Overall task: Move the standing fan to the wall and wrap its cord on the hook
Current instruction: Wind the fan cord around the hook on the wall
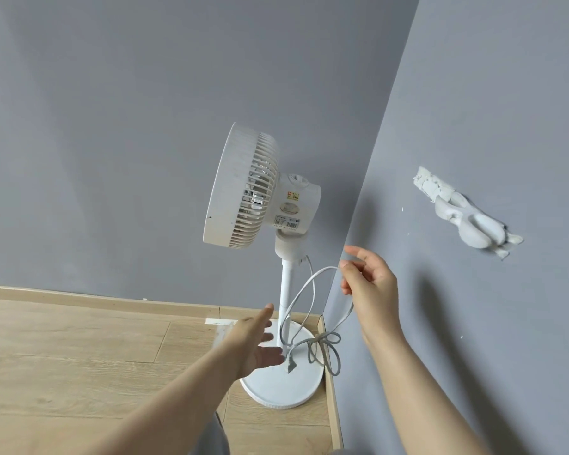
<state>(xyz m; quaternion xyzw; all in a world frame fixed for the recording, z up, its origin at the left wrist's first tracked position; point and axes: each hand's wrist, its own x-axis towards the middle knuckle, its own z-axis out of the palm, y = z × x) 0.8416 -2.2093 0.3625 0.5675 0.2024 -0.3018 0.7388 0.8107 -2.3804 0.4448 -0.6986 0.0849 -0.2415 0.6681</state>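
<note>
Already the standing fan (260,205) stands in the corner, its round base (283,379) just beside the skirting, and the right hand (370,284) pinches a loop of the cord (312,290) between thumb and fingertips while the slack hangs in a loose tangle below it. The hook (473,228) lies on the side wall up and to the right of that hand, well apart from it, and the right hand is clearly the nearer. The left hand (257,343) is spread and holds nothing, low beside the pole (286,307).
</note>
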